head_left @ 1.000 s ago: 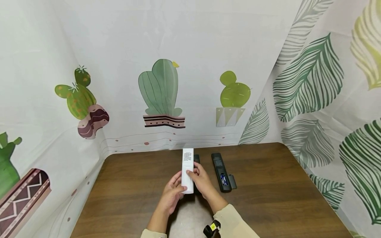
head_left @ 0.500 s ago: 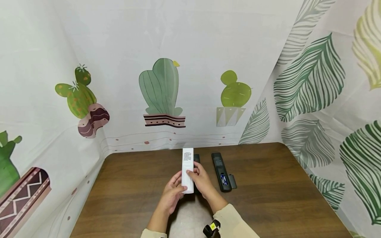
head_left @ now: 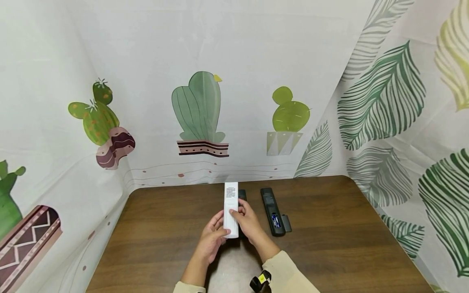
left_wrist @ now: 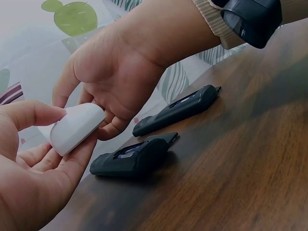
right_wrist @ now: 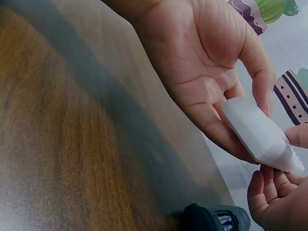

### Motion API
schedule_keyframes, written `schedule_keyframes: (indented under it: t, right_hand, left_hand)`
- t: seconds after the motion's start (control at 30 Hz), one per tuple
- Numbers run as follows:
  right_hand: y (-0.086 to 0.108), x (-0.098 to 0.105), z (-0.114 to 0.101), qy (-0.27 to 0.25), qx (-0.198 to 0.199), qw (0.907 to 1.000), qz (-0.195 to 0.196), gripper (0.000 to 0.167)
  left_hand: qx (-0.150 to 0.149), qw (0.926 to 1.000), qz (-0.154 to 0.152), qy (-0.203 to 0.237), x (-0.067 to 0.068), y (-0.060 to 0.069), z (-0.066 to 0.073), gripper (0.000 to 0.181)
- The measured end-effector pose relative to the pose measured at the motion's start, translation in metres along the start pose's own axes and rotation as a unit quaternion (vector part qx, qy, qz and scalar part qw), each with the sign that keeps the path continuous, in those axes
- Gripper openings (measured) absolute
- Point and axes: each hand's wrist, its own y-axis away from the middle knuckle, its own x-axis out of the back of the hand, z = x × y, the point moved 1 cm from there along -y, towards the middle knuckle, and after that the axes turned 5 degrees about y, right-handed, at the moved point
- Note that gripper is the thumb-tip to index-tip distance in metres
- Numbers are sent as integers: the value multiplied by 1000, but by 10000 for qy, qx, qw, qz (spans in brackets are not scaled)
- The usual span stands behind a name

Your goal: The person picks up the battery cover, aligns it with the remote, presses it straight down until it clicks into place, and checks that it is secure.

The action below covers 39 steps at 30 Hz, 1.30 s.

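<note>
A white remote control [head_left: 231, 199] is held up over the table, its back with a printed label facing me. My left hand [head_left: 212, 240] grips its near end, thumb on top and fingers beneath. My right hand [head_left: 250, 224] holds its right side, thumb pressed on the back. In the left wrist view, the left thumb [left_wrist: 41, 114] rests on the white remote's end. Behind the hands lies a black remote [head_left: 242, 195], mostly hidden in the head view; the left wrist view shows batteries [left_wrist: 129, 151] in its uncovered compartment.
Right of the hands, another black remote [head_left: 269, 201] lies with its battery compartment uncovered and blue batteries [head_left: 276, 221] visible. A dark battery cover [head_left: 286, 223] sits against its side. The wooden table [head_left: 329, 228] ends at a printed cloth backdrop [head_left: 245, 81].
</note>
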Motion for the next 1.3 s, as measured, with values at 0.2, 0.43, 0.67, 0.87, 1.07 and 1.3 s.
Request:
schedule_keyframes:
  t: [0.2, 0.43, 0.67, 0.87, 1.07, 1.3]
  right_hand:
    - [-1, -1, 2, 45, 11, 10000, 26, 58]
    - [-1, -1, 1, 64, 4, 10000, 22, 58]
    - [0, -2, 1, 22, -17, 10000, 37, 58]
    - [1, -2, -2, 56, -36, 9999, 88, 57]
    - [15, 1, -28, 22, -14, 10000, -48, 54]
    - [20, 2, -37, 25, 105, 9999, -58, 54]
  left_hand:
    - [-20, 10000, -14, -33, 1, 0, 0, 75]
    - [68, 10000, 67, 2, 0, 2, 1, 76]
    - [55, 10000, 31, -37, 2, 1, -1, 76]
    - [13, 9999, -66, -79, 4, -1, -3, 75]
    - [62, 10000, -28, -46, 3, 1, -3, 75]
    - [51, 10000, 38, -21, 2, 1, -2, 75]
